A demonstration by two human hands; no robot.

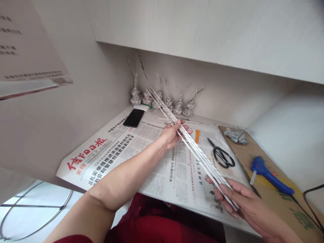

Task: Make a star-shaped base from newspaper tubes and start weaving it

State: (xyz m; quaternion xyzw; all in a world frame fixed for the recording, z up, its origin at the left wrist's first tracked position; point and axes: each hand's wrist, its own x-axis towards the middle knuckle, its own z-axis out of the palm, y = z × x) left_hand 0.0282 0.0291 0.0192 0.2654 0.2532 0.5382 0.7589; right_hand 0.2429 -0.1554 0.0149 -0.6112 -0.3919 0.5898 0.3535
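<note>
White rods (198, 152): a loose bundle of thin, faintly marked lengths slants above a newspaper-covered desk, spanning a person's two bare hands.
Left hand (172, 135): thumb on top and fingers curled underneath pinch the bundle partway along, the far ends pointing toward the back wall.
Right hand (236, 197): thumb and fingers close around the near ends, above the desk's front edge.
Newspaper (149, 177): printed sheets bear a red masthead at left, with a black phone (134, 118) near the back and black-handled scissors (222, 157) right of the rods.
Woven pieces (178, 106): six small gourd-shaped forms with stray stems line the back wall.
Cardboard (265, 202): at right, it carries a blue glue gun (272, 177) and a crumpled grey wad (236, 136).
</note>
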